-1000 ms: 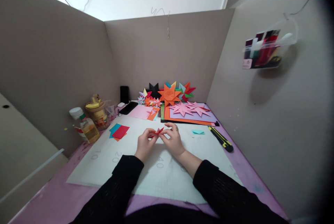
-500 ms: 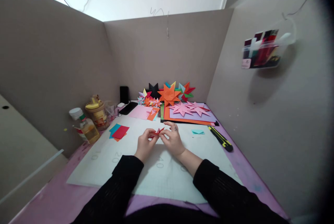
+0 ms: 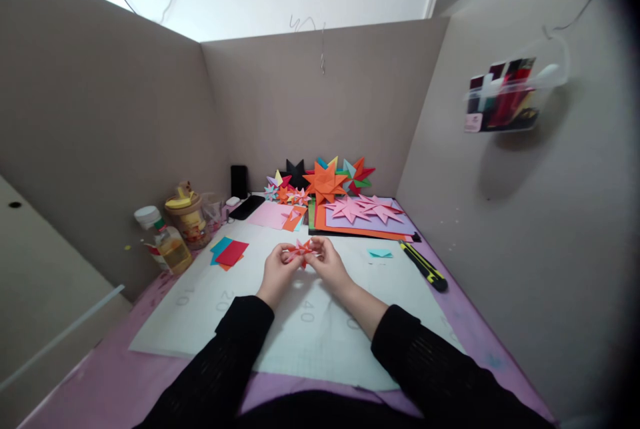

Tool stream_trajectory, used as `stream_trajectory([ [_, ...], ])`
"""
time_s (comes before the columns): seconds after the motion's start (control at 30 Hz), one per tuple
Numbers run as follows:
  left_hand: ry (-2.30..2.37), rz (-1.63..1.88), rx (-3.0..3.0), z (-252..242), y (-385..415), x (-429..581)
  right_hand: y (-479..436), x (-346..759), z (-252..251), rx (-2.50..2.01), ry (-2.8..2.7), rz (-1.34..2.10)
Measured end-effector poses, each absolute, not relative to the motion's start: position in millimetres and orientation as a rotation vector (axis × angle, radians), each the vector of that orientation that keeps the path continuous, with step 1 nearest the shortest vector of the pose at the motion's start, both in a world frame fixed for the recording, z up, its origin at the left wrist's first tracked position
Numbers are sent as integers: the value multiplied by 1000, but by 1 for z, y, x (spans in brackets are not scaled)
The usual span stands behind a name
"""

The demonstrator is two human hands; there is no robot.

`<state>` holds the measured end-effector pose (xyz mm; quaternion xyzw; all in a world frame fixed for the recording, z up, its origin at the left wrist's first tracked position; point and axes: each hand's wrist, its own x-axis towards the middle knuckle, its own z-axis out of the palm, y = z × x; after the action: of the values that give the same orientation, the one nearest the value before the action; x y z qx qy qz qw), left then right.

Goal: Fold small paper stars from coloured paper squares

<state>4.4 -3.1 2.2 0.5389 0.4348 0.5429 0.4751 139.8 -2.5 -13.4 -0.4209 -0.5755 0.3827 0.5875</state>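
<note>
We see the left hand [image 3: 277, 274] and the right hand [image 3: 334, 269] meeting over the white gridded mat [image 3: 200, 312] on the pink counter [image 3: 100, 382]. The fingers of both are closed narrowly on a small red paper star [image 3: 301, 252], which sits between the two sets of fingertips. We cannot tell whether it touches the mat or is raised just above it. To the left of the fingers, well apart, a few red and teal paper squares [image 3: 231, 252] lie overlapping at the mat's edge. Farther left, a capped bottle [image 3: 166, 242] and a jar with a yellow lid [image 3: 188, 219] stand against the cardboard wall. To the right of the fingers lies a light-blue paper scrap [image 3: 380, 253], and beyond it, farther right, a yellow-and-black utility knife [image 3: 423, 266] lies slantwise. Past the fingers, nearest to them, are a pink sheet [image 3: 269, 214] and some small orange folded pieces [image 3: 293, 217]. Right of those is a stack of coloured sheets [image 3: 370, 227] carrying flat pink stars [image 3: 364, 208]. Behind them, a large orange star [image 3: 325, 182] and other finished stars lean on the back wall, with a dark phone [image 3: 246, 207] to their left. A clear pocket of coloured strips [image 3: 503, 95] hangs high on the right wall.
</note>
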Motion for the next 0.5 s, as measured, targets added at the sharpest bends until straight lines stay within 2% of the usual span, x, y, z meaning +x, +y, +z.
stream_trajectory([
  [0.17, 991, 1289, 1212, -4, 2, 1, -2, 132, -20, -836, -1230, 1191],
  [0.5, 1008, 1293, 1203, -4, 4, -2, -1, 138, -17, -920, -1325, 1108],
])
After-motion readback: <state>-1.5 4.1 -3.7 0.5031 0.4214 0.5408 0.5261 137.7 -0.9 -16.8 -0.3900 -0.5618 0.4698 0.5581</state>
